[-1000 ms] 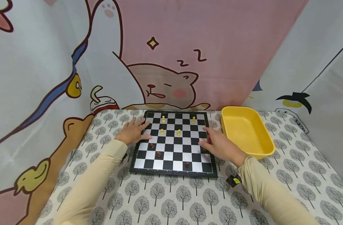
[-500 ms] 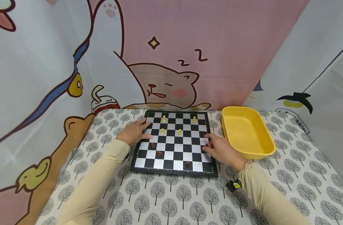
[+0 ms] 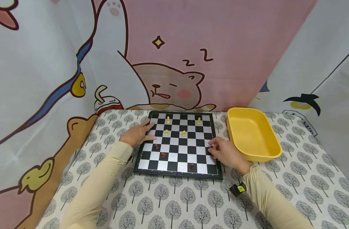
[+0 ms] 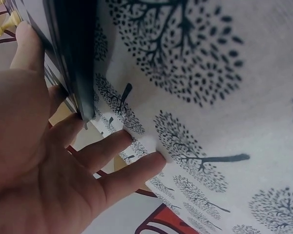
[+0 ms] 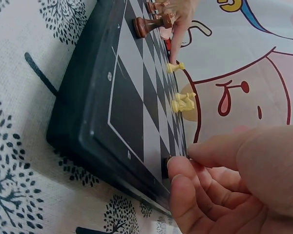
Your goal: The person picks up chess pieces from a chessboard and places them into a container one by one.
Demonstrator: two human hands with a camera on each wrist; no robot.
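Observation:
A chessboard lies on the patterned cloth. My left hand rests at its left edge, with thumb over the squares and fingers spread straight; in the left wrist view several fingers reach past the board's rim. At the right edge, my right hand pinches a dark brown chess piece, mostly hidden by thumb and fingers. Other brown chess pieces stand on the near squares, one of them close to the front edge. Several pale yellow chess pieces stand on the farther squares.
A yellow plastic tub stands just right of the board, beside my right forearm. The cloth has a tree print. Behind the table hangs a curtain with cartoon animals.
My right hand has moved slightly down and right along the board's right edge, and its spread thumb and finger have come together on the brown chess piece. The left hand stays put.

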